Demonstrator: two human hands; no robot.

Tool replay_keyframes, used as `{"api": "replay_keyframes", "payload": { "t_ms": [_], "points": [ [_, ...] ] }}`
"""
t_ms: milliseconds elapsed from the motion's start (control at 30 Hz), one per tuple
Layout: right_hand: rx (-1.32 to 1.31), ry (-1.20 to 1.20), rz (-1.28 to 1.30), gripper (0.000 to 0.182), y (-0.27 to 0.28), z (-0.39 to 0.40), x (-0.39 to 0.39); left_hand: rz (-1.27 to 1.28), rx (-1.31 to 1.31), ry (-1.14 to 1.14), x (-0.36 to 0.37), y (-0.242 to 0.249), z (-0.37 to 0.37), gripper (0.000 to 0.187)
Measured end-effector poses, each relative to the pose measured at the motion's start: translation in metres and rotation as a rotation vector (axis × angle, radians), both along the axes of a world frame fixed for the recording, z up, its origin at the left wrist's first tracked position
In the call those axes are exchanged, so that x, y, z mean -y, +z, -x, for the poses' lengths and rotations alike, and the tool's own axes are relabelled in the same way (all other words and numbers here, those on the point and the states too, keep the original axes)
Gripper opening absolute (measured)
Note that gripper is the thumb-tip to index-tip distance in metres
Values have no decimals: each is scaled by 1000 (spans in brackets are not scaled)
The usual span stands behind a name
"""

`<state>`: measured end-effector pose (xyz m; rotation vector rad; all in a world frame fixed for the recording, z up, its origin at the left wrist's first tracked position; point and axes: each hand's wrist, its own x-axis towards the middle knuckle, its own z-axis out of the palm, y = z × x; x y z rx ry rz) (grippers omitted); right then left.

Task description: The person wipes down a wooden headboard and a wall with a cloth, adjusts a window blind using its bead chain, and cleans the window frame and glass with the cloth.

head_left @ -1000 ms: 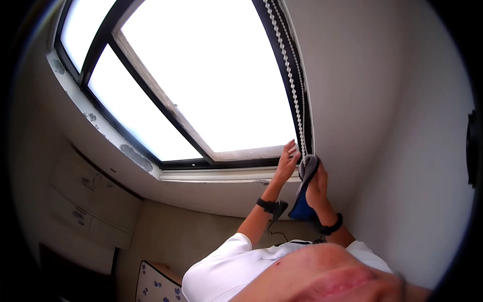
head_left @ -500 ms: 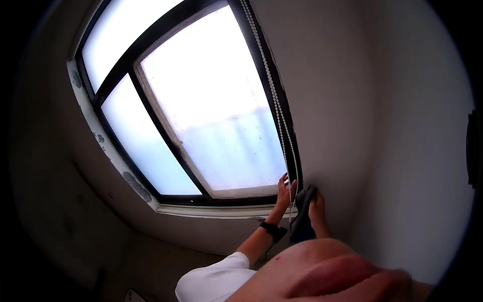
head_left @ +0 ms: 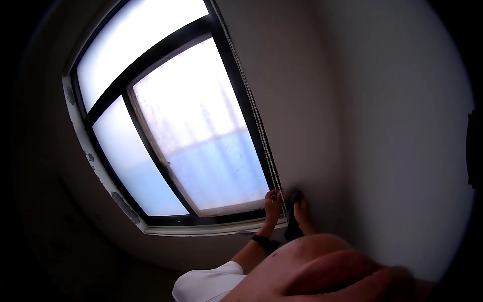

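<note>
My left hand (head_left: pixel 272 207), with a black band on its wrist, is raised at the window's lower right corner. Its fingers are curled around the white beaded chain (head_left: pixel 251 100), which hangs in two strands along the dark window frame (head_left: pixel 132 108). Just to the right, my right hand (head_left: pixel 302 214) is closed on a dark cloth (head_left: pixel 292 216). The cloth hangs beside the chain, close to the wall. Part of my right hand is hidden behind the cloth and by my face low in the view.
The window has frosted panes (head_left: pixel 138 166) and a pale sill (head_left: pixel 196 231). Paint is peeling along its left edge (head_left: pixel 123 206). A plain wall (head_left: pixel 312 116) runs to the right, with a dark object (head_left: pixel 472 148) at the far edge.
The view has shifted, so the window sits lower and further left. My left hand's fingers have curled in more at the chain, whose strands hang closer together. The cloth stays in my right hand.
</note>
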<state>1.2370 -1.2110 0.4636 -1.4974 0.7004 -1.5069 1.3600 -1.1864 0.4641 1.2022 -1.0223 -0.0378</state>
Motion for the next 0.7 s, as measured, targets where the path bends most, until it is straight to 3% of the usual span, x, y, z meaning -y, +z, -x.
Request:
{"api": "replay_keyframes", "payload": {
  "t_ms": [33, 100, 167, 200, 300, 367, 433, 633, 700],
  "points": [
    [-18, -51, 32, 36, 2, 0, -2, 66, -22, 1, 0, 1, 1, 27],
    [-28, -43, 9, 37, 10, 1, -4, -63, -110, -22, -7, 11, 2, 34],
    [112, 101, 11, 36, 13, 8, -14, 10, -431, -373, -20, 14, 17, 42],
    [102, 91, -10, 36, 19, 13, -19, 3, -374, -360, -33, 28, 38, 46],
    [55, 102, 17, 34, 24, 29, -31, 25, -99, -174, -46, 39, 64, 28],
    [69, 91, 188, 30, 19, 38, -33, -41, -71, -134, -48, 35, 69, 22],
    [41, 109, 137, 28, 17, 44, -37, 20, 56, -134, -51, 32, 73, 17],
    [8, 239, -23, 22, 0, 56, -38, 48, 94, -99, -63, 27, 90, 24],
    [40, 186, 144, 22, -12, 57, -34, 66, 98, -45, -67, 21, 95, 24]
  ]
}}
